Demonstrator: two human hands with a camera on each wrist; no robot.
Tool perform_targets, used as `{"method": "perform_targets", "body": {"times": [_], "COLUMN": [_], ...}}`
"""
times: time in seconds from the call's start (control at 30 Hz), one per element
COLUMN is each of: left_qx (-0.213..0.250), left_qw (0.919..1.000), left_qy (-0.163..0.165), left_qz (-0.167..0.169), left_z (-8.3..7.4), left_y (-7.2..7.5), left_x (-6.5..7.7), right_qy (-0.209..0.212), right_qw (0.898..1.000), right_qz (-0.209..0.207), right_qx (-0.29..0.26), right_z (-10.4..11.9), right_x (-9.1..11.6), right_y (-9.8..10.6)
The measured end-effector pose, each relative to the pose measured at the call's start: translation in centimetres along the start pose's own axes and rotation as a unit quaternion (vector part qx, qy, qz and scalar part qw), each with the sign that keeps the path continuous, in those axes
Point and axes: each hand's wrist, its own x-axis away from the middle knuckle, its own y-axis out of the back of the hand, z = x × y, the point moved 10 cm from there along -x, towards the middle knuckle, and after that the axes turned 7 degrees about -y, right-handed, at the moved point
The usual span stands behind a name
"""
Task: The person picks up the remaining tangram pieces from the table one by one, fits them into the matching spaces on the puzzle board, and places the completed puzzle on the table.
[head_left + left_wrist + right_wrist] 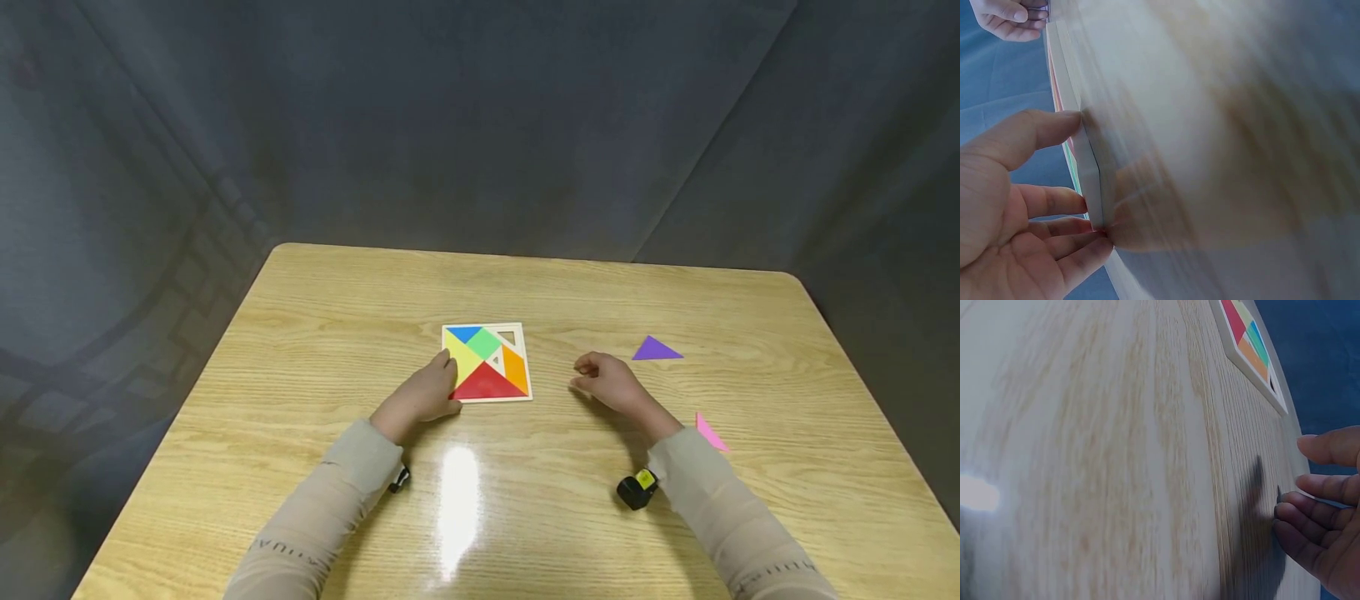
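A square tangram tray (519,337) with a pale rim lies mid-table. In it sit a yellow triangle (461,358), red triangle (486,383), blue triangle (463,333), green square (483,343) and orange parallelogram (514,369). Two triangular recesses show bare, at the upper right and near the middle. My left hand (429,390) grips the tray's near left corner, thumb on the near edge and fingers on the left edge. To the tray's right, my right hand (611,383) hovers over the table, fingers loosely bent, holding nothing. A purple triangle (656,349) lies beyond it.
A pink triangle (710,432) lies on the wooden table (337,308) beside the right sleeve, partly hidden by it. Dark curtains (480,125) hang behind the table and at both sides. Light glares off the table's near part.
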Motion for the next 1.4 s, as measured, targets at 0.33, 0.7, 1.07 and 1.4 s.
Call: {"method": "perform_targets", "body": {"times": [0.33,0.7,1.07,1.4], "left_qx": [0.007,-0.003,0.001,0.001], "left_qw": [1.0,0.9999,0.9999,0.9998], "left_qy": [0.004,-0.006,-0.002,-0.001], "left_qz": [0.001,-0.01,-0.01,-0.018], "left_z": [0.0,-0.2,-0.1,0.2], "left_y": [-0.2,-0.2,-0.2,0.0], "left_x": [0.0,-0.1,-0.1,0.0], "right_qy": [-0.016,-0.012,-0.014,-0.009], "right_qw": [1.0,1.0,1.0,1.0], "right_qz": [0.008,0.006,0.007,0.012], "right_qx": [-0.013,-0.007,-0.006,-0.016], "right_z": [-1.0,-1.5,-2.5,-2.7], "right_x": [0.6,1.3,1.9,2.7], "right_y": [0.3,0.9,1.4,1.9]}}
